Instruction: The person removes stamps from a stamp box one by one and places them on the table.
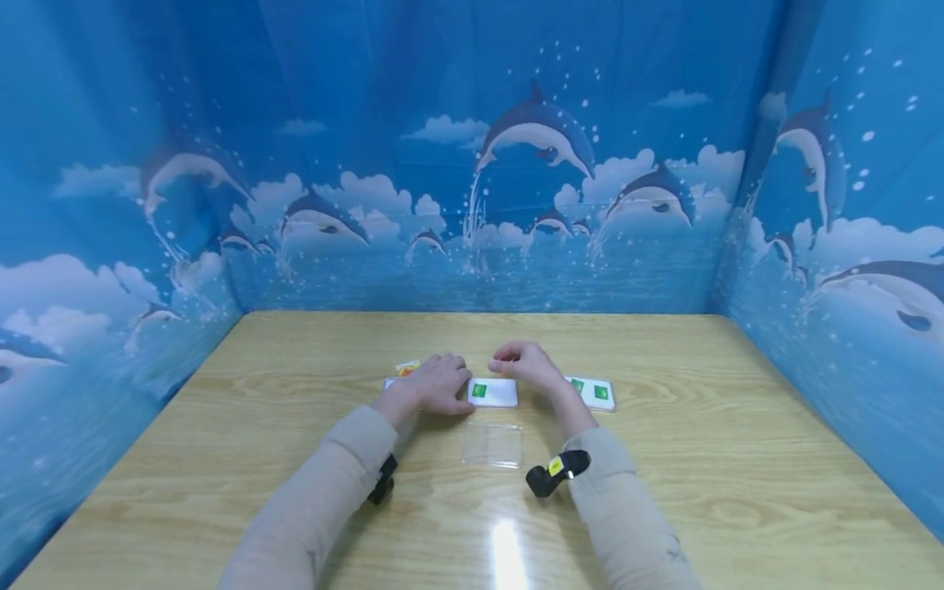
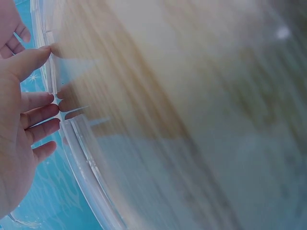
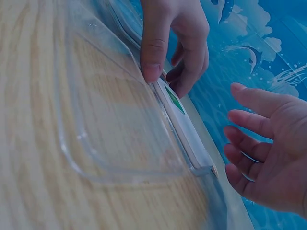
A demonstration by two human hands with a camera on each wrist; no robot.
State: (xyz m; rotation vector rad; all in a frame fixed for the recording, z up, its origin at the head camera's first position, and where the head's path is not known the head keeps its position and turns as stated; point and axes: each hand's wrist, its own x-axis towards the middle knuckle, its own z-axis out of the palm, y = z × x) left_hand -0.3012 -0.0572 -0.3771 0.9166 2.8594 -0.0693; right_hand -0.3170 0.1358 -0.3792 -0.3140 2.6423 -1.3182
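Observation:
In the head view a flat white box (image 1: 500,394) with a green square on its left part lies at mid-table. My left hand (image 1: 438,385) holds its left end, thumb at the near edge and fingers at the far edge. The right wrist view shows this grip on the white box (image 3: 184,127) from the side. Beyond the box's right end hovers my right hand (image 1: 527,365), fingers loosely bent; in the right wrist view the right hand (image 3: 276,146) shows nothing between thumb and fingers. A clear plastic tray (image 1: 492,445) lies nearer to me.
Another white piece (image 1: 601,395) with green squares lies right of my right wrist. Partly hidden behind my left hand are a white piece (image 1: 388,383) and a small item with orange on it (image 1: 407,368). Dolphin-printed curtains (image 1: 442,205) border the wooden table (image 1: 701,459).

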